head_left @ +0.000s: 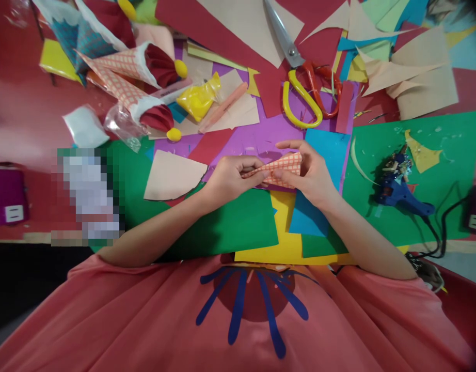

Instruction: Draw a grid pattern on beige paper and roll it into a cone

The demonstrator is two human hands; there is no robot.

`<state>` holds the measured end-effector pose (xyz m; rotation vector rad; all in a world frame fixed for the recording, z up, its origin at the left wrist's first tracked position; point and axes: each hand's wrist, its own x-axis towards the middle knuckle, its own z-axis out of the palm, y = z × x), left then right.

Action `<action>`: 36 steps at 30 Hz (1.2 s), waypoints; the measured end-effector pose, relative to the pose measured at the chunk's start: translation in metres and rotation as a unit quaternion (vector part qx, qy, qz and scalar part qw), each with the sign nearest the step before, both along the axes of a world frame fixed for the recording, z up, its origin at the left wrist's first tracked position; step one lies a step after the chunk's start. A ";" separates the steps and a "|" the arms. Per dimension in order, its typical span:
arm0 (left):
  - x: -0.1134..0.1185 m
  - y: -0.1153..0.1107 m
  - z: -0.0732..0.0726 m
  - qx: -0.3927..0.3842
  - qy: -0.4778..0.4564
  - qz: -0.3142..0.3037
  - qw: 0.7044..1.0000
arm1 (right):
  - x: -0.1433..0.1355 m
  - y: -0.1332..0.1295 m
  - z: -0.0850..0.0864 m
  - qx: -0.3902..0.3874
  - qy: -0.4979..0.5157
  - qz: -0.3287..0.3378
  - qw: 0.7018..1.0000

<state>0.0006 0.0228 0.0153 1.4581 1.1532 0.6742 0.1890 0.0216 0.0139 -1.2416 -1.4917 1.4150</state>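
Note:
Between my two hands is a small paper cone (286, 168), cream with an orange-red grid. My left hand (238, 175) pinches its narrow tip, which points left. At the wide end, my right hand (310, 173) grips the rim with the thumb in front and the index finger stretched out above. Just left of my left hand lies a beige fan-shaped paper piece (174, 176) with a dark curved edge. Purple paper (246, 150) spreads beneath the hands, and a blue sheet (315, 206) lies under my right wrist.
Large scissors (296, 67) with red and yellow handles lie beyond my hands. A blue glue gun (404, 196) with a cord rests at right on green paper (447, 139). Finished grid-patterned paper cones (129, 64), a yellow clay packet (199, 97) and paper scraps (424, 72) crowd the far side.

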 end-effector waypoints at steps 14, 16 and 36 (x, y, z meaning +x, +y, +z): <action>-0.003 0.006 0.011 -0.077 -0.102 0.057 0.990 | 0.013 0.010 0.002 -0.011 0.053 -0.033 0.998; -0.003 0.006 0.011 -0.078 -0.103 0.064 0.990 | 0.014 0.010 0.000 -0.006 0.050 -0.039 0.998; -0.003 0.006 0.005 -0.040 -0.107 0.072 0.991 | 0.014 0.010 -0.001 -0.006 0.043 -0.066 0.997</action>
